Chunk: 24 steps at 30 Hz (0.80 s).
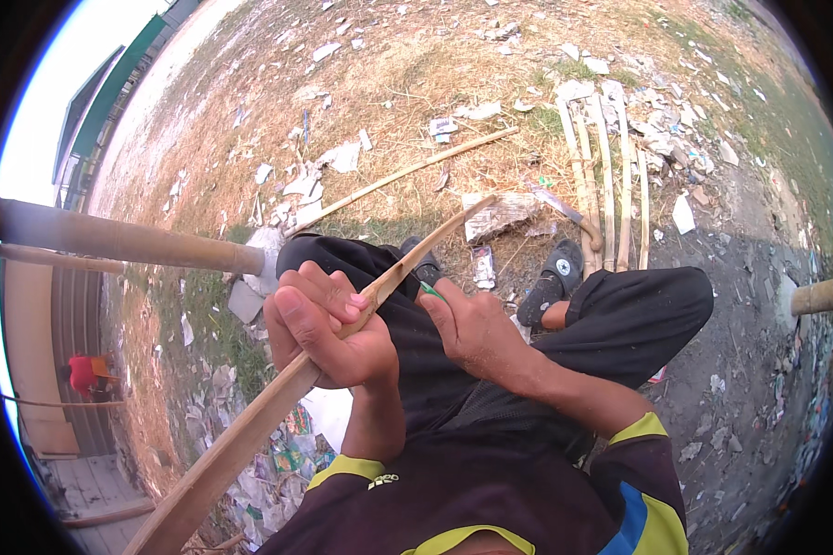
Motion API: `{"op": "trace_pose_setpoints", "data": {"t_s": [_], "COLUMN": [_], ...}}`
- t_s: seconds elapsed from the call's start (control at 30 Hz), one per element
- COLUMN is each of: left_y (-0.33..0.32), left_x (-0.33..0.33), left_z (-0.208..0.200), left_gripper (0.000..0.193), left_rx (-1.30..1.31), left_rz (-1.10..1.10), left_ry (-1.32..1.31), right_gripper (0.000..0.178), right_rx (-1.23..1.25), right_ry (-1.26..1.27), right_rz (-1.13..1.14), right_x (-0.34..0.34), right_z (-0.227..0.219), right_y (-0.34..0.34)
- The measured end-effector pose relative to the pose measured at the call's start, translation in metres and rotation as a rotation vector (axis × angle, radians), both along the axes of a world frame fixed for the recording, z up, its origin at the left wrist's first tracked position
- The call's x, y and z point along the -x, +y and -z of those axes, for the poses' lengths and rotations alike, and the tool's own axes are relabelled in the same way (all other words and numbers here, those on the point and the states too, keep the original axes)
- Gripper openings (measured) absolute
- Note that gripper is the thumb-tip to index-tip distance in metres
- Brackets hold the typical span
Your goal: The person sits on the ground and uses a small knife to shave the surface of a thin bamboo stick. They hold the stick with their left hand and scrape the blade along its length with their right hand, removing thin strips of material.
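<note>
A long split bamboo strip (pixel 259 407) runs slantwise from the lower left up across my lap, its far end narrow and tapering. My left hand (pixel 329 324) is closed around it about midway, palm turned up and fingers curled over. Close by, on the strip's right side, my right hand (pixel 477 333) is closed on a small green object (pixel 430 291). Only a bit of that object shows past the fingers, so its kind is hidden. Whether it touches the bamboo cannot be made out.
Several bamboo strips (pixel 606 176) lie side by side beyond my right foot, near a blade with a curved wooden handle (pixel 590 233). A flat block (pixel 500 215) sits ahead of my feet. One long pole (pixel 407 173) lies farther left. Thick bamboo poles (pixel 130 238) flank me; litter covers the ground.
</note>
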<state>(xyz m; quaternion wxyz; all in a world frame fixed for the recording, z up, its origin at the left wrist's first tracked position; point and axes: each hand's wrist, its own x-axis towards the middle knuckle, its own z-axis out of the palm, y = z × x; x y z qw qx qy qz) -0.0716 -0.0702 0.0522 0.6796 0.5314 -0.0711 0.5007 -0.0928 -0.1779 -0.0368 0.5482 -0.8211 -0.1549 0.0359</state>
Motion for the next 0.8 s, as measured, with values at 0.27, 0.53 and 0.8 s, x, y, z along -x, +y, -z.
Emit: {"op": "trace_pose_setpoints", "data": {"t_s": [0.27, 0.53, 0.8], "left_y": [-0.003, -0.001, -0.001], "left_x": [0.0, -0.001, 0.001], "left_z": [-0.001, 0.0, 0.002], "left_gripper": [0.034, 0.034, 0.034], "left_rx": [0.002, 0.026, -0.013], "left_rz": [0.01, 0.009, 0.021], "left_ry": [0.02, 0.015, 0.022], "right_gripper": [0.023, 0.029, 0.026], "right_rx": [0.097, 0.132, 0.278], "right_ry": [-0.036, -0.132, -0.113], "right_rz": [0.03, 0.082, 0.15], "right_x": [-0.009, -0.012, -0.03], "right_z": [0.013, 0.014, 0.061], "right_y": [-0.002, -0.004, -0.011]}}
